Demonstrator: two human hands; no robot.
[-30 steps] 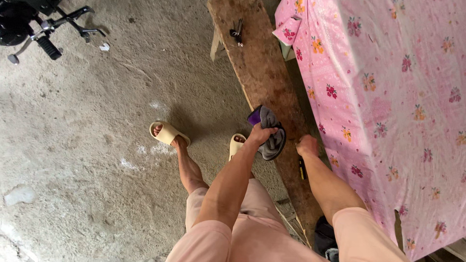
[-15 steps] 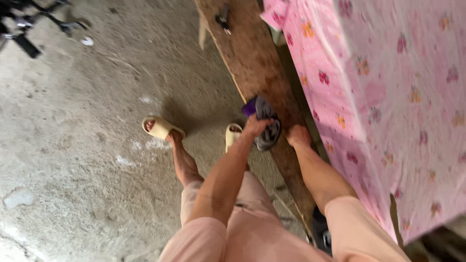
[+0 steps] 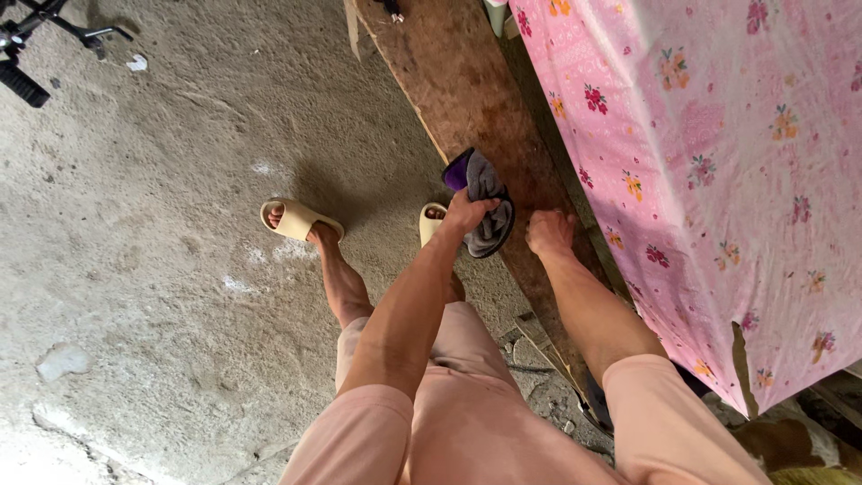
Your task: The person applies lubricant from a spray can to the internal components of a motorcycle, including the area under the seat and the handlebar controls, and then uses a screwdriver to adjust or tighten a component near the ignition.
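View from the head camera, looking down along both arms to a long wooden plank point(image 3: 467, 99) that runs from the top of the frame toward the person's legs. We take this plank as our landmark. The left hand point(image 3: 465, 216) is closed around a crumpled grey cloth point(image 3: 489, 202), the fingers wrapped over its near side; the cloth bunches out beyond the knuckles and shows a purple fold at its far end. The cloth lies on the plank's top face, near its left edge and about midway along its visible length. The right hand point(image 3: 549, 232) rests just beside the cloth, further toward the plank's right edge, with its fingers curled down against the wood; we see nothing held in it, and we cannot tell whether the fingertips press flat or merely touch. The two hands are near one another but apart.

To the right of the plank hangs a pink flowered sheet point(image 3: 718, 162), covering a raised surface. To the left of the plank lies the concrete floor point(image 3: 162, 269), where we see two pale slip-on sandals point(image 3: 296, 218) on the person's feet, one just beside the plank's left edge, the other further out. At the plank's far end lie small dark objects too small to identify.
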